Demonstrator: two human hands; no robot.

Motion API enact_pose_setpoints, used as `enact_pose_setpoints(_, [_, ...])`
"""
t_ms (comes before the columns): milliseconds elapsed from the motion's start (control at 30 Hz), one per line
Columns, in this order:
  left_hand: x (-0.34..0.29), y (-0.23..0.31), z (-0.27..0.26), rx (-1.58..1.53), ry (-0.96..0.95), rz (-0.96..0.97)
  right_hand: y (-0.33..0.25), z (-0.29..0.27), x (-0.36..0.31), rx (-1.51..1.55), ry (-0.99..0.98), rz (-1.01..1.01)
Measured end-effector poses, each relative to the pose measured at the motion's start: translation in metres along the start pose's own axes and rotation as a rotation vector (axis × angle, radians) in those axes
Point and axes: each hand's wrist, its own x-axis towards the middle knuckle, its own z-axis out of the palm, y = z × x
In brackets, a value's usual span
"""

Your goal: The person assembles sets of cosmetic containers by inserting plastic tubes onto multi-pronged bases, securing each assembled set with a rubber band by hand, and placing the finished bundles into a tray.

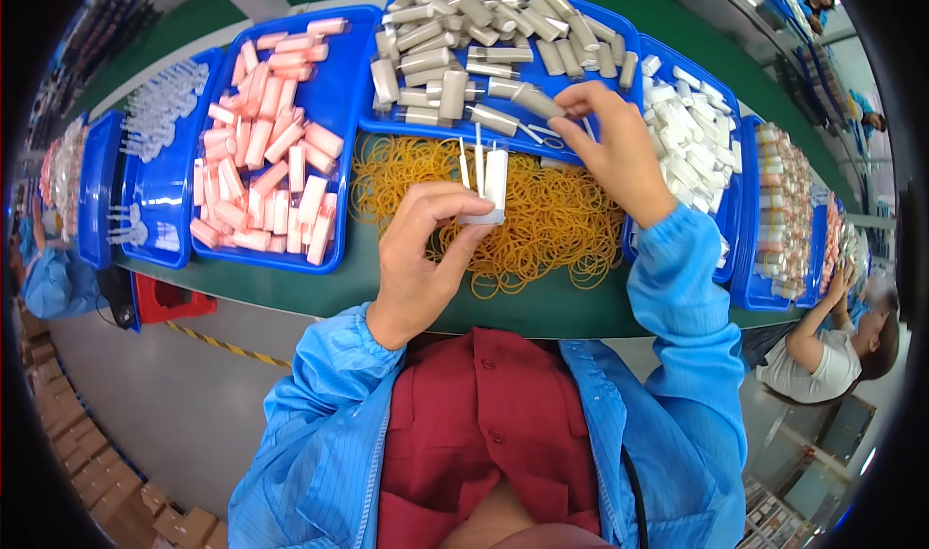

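From here I judge the white block light, stiff, smooth — best pinched low, as the left hand grips it above the rubber bands — while the right hand meets a grey tube far right, grip unclear.

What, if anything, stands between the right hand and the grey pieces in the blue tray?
Nothing visible does. The right hand reaches over the blue tray, to the right end of a grey piece. Its grip is unclear.
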Motion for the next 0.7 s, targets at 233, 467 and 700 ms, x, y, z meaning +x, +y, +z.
enact_pose_setpoints(233, [0.01, 0.019, -0.005, -0.101, -0.206, 0.062, -0.039, -0.019, -0.034, 1.017, 0.286, 0.432])
enact_pose_setpoints(467, [0.016, 0.037, 0.004, -0.027, -0.368, 0.175, -0.021, -0.023, -0.032, 1.126, 0.421, 0.711])
enact_pose_setpoints(700, [0.014, 0.034, 0.016, 0.037, -0.446, 0.237, -0.022, -0.01, -0.039, 1.262, 0.271, 0.764])
